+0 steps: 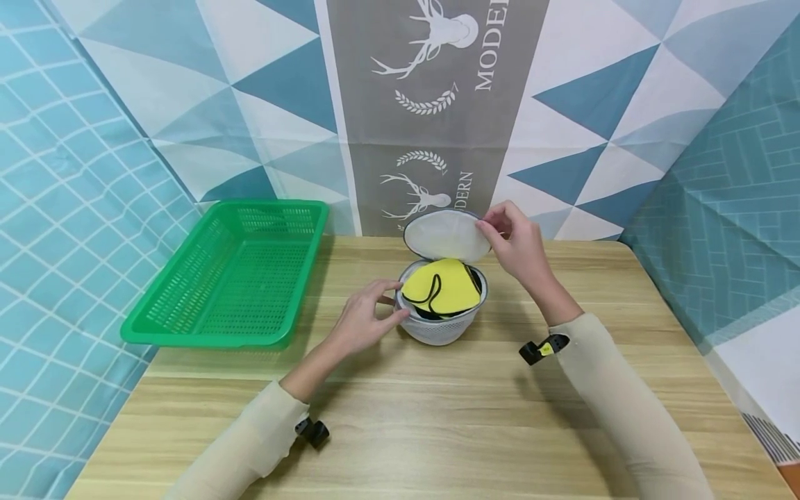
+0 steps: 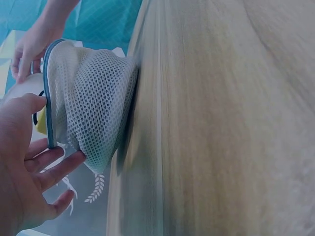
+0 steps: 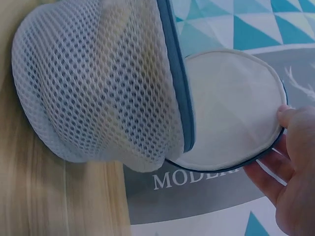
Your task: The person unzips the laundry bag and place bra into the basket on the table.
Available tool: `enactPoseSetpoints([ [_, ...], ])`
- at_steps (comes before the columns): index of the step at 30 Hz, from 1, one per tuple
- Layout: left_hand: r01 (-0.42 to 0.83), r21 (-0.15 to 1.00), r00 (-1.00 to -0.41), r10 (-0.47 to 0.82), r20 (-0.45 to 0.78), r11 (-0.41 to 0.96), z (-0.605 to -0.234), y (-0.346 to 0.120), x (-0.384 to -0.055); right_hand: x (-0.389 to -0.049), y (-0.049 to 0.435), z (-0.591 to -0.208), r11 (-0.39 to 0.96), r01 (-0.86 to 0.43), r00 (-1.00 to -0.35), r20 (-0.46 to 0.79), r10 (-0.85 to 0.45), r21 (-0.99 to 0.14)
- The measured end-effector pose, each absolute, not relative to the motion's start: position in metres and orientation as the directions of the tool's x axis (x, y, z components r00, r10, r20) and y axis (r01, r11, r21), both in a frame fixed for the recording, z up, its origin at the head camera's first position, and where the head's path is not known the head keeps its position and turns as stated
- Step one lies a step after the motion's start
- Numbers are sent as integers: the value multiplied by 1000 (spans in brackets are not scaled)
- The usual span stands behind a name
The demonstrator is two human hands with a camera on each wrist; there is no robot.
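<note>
A white mesh laundry bag (image 1: pixel 439 330) with a dark zip rim stands upright on the wooden table, its round lid (image 1: pixel 445 235) raised at the back. Inside it lies a yellow fabric item (image 1: pixel 446 288) with black trim and a thin black cord loop; its lower part is hidden. My left hand (image 1: pixel 365 316) pinches the bag's rim at the left, thumb over the edge and fingers against the mesh (image 2: pixel 93 98). With thumb and fingers, my right hand (image 1: pixel 515 243) grips the far-right edge of the lid, whose pale inner face (image 3: pixel 231 108) shows in the right wrist view.
To the left stands a green plastic basket (image 1: pixel 287 336) with slatted sides. A patterned cloth (image 1: pixel 431 125) with deer and triangles hangs behind the table (image 1: pixel 437 417). Blue patterned sheets (image 1: pixel 50 208) hang at the sides.
</note>
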State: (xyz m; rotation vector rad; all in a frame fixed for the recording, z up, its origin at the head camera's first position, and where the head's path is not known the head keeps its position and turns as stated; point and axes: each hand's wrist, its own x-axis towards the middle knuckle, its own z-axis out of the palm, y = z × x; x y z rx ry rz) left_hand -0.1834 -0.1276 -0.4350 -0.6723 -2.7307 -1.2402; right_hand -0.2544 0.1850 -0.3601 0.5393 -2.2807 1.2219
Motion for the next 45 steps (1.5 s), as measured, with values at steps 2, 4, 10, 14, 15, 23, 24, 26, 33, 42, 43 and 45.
enactPoseSetpoints([
  [2,414,701,-903,360,235,581,-435,-127,-183,-260,184,-360,525,-534,-809,580,-92,-662],
  [4,410,701,-904,359,231,584,-436,-127,-184,-265,184,-360,530,-519,-819,567,-85,-671],
  [10,410,697,-905,358,230,588,-437,-127,-185,-276,182,-363,550,-454,-861,503,-69,-701],
  [14,415,693,-903,359,236,589,-437,-127,-184,-281,183,-366,556,-412,-888,455,-67,-722],
  [15,414,696,-904,358,235,587,-437,-127,-184,-282,184,-367,557,-405,-893,445,-69,-726],
  [23,422,699,-900,358,248,576,-438,-127,-185,-287,188,-375,543,-378,-923,354,-153,-750],
  [24,422,702,-900,358,248,575,-439,-127,-185,-287,189,-377,539,-371,-927,335,-169,-756],
  [26,422,702,-900,358,249,574,-439,-127,-186,-288,189,-381,546,-365,-931,301,-207,-754],
  [33,437,700,-892,371,256,566,-439,-127,-187,-291,189,-400,624,-368,-923,192,-333,-690],
  [42,440,705,-891,371,263,557,-438,-127,-185,-284,184,-408,640,-314,-914,41,-404,-701],
  [43,441,703,-890,371,265,557,-438,-127,-184,-284,184,-409,636,-321,-910,44,-412,-702],
  [45,447,704,-888,370,274,552,-438,-127,-184,-283,183,-411,630,-335,-906,55,-420,-701],
])
